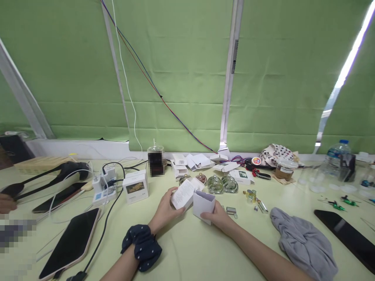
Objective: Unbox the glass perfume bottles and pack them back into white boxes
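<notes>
My left hand (166, 207), with a dark dotted scrunchie (142, 246) on its wrist, is closed around a small white printed carton (182, 195) with a raised flap. In my right hand (218, 216) is a plain white folded paper box (201, 203), its open end tilted upward. The two boxes are close together above the table, and I cannot tell whether they touch. Just behind them are round glass bottles (215, 185), some partly hidden by the carton. Small metal pieces (231, 210) lie right of my right hand.
A white picture box (136, 188), power strip (104, 191) and tablet (72, 242) are on the left, where another person's hand (7, 203) shows. Flattened cartons (200, 161) and a drink cup (156, 162) stand behind. Grey cloth (303, 244) and a black phone (345, 236) lie right.
</notes>
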Motion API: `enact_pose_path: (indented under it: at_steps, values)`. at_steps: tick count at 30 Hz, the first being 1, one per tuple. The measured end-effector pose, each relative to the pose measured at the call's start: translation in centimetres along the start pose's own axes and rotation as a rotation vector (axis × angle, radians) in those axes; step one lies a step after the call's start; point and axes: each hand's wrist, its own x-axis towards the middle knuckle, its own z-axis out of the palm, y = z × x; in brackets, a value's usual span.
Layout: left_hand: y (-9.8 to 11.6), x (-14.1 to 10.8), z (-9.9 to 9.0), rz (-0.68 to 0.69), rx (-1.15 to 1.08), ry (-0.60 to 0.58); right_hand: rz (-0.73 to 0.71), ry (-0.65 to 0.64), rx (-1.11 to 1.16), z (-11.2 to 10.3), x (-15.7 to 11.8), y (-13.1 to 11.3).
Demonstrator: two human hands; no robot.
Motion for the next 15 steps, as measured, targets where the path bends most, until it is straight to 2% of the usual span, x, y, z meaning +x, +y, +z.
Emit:
enact_pose_path:
  at_steps: [5, 7, 12, 15]
  values:
    - [0.4, -0.7, -1.4, -0.088, 0.017, -0.031, 0.049, 0.113, 0.024, 0.1, -0.6, -0.2]
    - [1.0, -1.2, -1.8, -0.097, -0.033, -0.090, 0.039, 0.103, 0.032, 0.1, -0.8, -0.5]
    - [2.0, -2.0, -2.4, 0.037, -0.103, -0.315, -0.109, -0.136, 0.059, 0.3, -1.4, -1.8]
    - [1.8, -2.1, -2.2, 0.045, -0.111, -0.339, -0.151, -0.248, 0.038, 0.5, -1.8, -2.3]
